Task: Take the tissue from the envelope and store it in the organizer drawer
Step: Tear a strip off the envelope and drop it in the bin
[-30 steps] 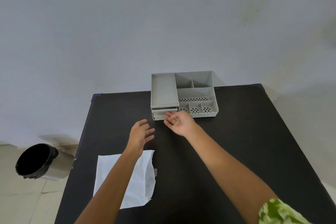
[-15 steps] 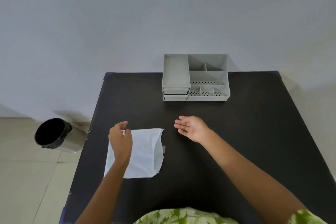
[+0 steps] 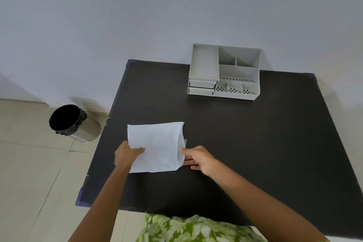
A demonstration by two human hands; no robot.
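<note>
A white envelope (image 3: 157, 145) lies on the black table (image 3: 245, 143), its open mouth facing right. My left hand (image 3: 127, 154) pinches the envelope's left edge, thumb on top. My right hand (image 3: 196, 158) is at the mouth on the right, thumb over the upper flap and fingers reaching under it. No tissue shows; the inside of the envelope is hidden. The grey organizer (image 3: 224, 71) stands at the table's far edge against the wall, with two small drawers (image 3: 202, 87) at its front left, both pushed in.
A metal bin with a black liner (image 3: 71, 123) stands on the tiled floor left of the table. The wall runs right behind the organizer. The table's near edge is close to my green patterned shirt (image 3: 192, 229).
My right hand has come back from the organizer to the envelope's open side. My left hand has dropped onto the envelope's left edge and gripped it. The view has shifted left.
</note>
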